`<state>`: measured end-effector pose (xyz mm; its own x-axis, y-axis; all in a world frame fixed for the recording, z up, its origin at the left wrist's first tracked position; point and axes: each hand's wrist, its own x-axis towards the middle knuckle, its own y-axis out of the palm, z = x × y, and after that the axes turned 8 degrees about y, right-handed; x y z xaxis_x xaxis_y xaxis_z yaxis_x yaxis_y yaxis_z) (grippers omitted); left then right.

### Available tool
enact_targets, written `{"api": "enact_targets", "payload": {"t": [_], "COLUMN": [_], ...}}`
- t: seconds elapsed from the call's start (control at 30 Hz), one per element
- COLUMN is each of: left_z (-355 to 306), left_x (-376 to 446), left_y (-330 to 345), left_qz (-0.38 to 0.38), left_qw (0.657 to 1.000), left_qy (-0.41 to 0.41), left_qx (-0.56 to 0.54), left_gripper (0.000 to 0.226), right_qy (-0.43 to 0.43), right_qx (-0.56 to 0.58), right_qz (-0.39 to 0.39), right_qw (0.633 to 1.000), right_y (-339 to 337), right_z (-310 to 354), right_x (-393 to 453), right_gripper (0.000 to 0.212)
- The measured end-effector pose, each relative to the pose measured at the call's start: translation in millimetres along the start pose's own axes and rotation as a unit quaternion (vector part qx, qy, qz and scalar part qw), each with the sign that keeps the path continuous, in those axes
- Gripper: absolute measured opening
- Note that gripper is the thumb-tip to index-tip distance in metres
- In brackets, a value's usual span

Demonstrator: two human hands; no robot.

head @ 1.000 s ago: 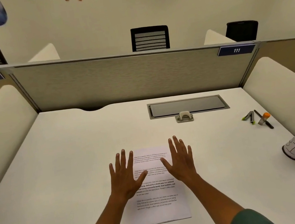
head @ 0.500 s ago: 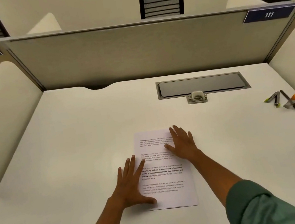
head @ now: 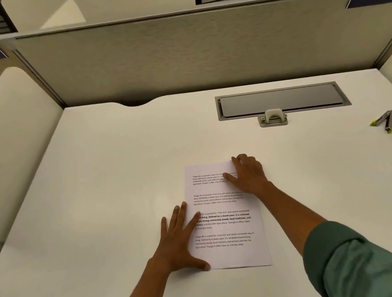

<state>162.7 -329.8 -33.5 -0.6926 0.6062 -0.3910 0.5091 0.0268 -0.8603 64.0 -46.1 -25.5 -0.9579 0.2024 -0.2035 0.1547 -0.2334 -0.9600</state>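
A printed sheet (head: 223, 205) lies flat on the white desk (head: 94, 187), just below the centre of the frame, its long side running up and down and four blocks of text facing the person. The left hand (head: 177, 239) is spread wide and flat, fingers straight. Its fingertips and thumb overlap the sheet's lower left edge while the palm rests on the desk beside it. The right hand (head: 250, 173) sits on the upper right corner of the sheet, thumb laid across the first paragraph and fingers curled at the top edge. Whether those fingers have got under the paper and pinch it, or only press on it, I cannot tell.

The work looks like bringing that corner over, perhaps for a fold, and the risks follow from that. The left hand pins only a narrow strip at one edge, so a pull from the right hand could swivel the sheet about that strip and skew any crease. If the curled fingers drag instead of lifting, the corner may crumple or dog-ear. A single thin sheet on a smooth top is also hard to pick up, and scrabbling at it could push it up-frame from under the left hand.

The pens (head: 384, 119) at the right edge of the frame lie well apart from the sheet, though the green sleeve (head: 357, 264) could brush its right edge.
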Motion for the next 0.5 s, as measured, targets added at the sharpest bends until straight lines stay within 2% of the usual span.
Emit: {"api": "enact_targets", "payload": {"t": [0.33,0.5], "left_z": [-1,-1], "left_x": [0,2], "left_y": [1,2], "left_qz": [0.0,0.001], "left_qw": [1.0,1.0], "left_qy": [-0.004,-0.004], "left_qx": [0.01,0.011], "left_gripper": [0.137,0.138], "right_qy": [0.025,0.027], "right_qx": [0.002,0.007], "right_qz": [0.013,0.06], "right_qw": [1.0,0.998], "right_y": [-6,-17], "right_z": [6,8], "right_x": [19,33], "right_gripper": [0.061,0.044]}}
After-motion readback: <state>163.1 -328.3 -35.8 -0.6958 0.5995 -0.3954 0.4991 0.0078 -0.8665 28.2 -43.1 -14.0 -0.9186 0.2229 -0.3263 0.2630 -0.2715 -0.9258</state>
